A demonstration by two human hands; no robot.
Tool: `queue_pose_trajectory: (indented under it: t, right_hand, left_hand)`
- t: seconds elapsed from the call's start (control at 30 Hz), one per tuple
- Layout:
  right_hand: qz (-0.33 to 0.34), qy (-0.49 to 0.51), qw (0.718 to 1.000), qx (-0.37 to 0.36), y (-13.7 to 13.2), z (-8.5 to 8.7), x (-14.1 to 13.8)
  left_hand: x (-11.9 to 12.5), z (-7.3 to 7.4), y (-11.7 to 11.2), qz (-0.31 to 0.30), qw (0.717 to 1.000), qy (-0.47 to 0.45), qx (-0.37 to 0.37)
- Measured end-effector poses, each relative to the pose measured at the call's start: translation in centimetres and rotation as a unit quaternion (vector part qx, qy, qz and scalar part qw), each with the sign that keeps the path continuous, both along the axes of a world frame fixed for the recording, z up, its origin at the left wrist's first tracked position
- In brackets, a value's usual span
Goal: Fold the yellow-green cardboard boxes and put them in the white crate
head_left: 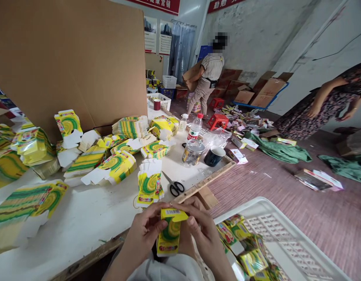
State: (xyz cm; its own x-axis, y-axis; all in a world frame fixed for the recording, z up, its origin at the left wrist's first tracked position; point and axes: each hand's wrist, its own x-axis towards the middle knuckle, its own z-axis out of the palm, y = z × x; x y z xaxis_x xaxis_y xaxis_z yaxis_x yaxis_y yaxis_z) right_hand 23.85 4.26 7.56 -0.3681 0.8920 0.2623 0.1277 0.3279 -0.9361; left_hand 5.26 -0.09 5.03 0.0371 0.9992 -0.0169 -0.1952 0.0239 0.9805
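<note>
A small yellow and green carton (169,233) is held upright over my lap, its barcode end facing up. My left hand (147,225) grips its left side, the thumb pressed on the front panel. At the top right edge, the fingers of my right hand (198,223) close on a yellow flap. Just beyond my hands, a small stack of flat cartons (149,182) lies on the table. Black-handled scissors (176,189) rest beside that stack.
Bundles of flat cartons (95,156) cover the white table (89,210) before a large cardboard sheet (72,62). A bottle (194,128), clear jar (192,152) and dark mug (214,156) stand near the edge. A white basket (274,222) holds filled cartons at right. Two people are beyond.
</note>
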Motion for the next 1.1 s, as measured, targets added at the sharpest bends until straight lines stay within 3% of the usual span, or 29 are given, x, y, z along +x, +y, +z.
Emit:
queue_pose_trajectory:
  t: [0.17,0.3,0.47,0.6,0.83,1.03,1.1]
  right_hand:
    - [-0.001,-0.081,0.993,-0.089,-0.1,-0.5,-0.5]
    - [-0.037,-0.141,0.987,-0.065,0.1,-1.3,-1.2]
    - [-0.042,-0.179,0.982,-0.037,0.2,-0.9,-1.1]
    - [-0.024,-0.17,0.985,-0.036,0.1,-0.7,-1.0]
    - [-0.083,-0.149,0.984,-0.057,0.5,-1.7,-1.4]
    - [-0.007,-0.116,0.992,-0.052,0.3,-1.1,-1.1]
    - [-0.014,-0.097,0.994,-0.044,0.2,-1.2,-0.9]
  left_hand:
    - [-0.1,-0.3,0.1,0.012,1.0,0.018,0.002]
    - [-0.4,-0.2,-0.1,-0.037,0.999,0.015,-0.013]
    - [-0.4,-0.2,-0.1,-0.037,0.999,-0.012,-0.031]
    - [-0.2,-0.2,-0.1,-0.02,0.999,-0.027,-0.03]
    - [-0.3,0.0,-0.1,-0.019,0.999,-0.017,-0.032]
    - [-0.1,0.3,-0.1,0.007,0.998,-0.066,-0.021]
    - [-0.1,0.2,-0.1,0.011,0.997,-0.075,-0.022]
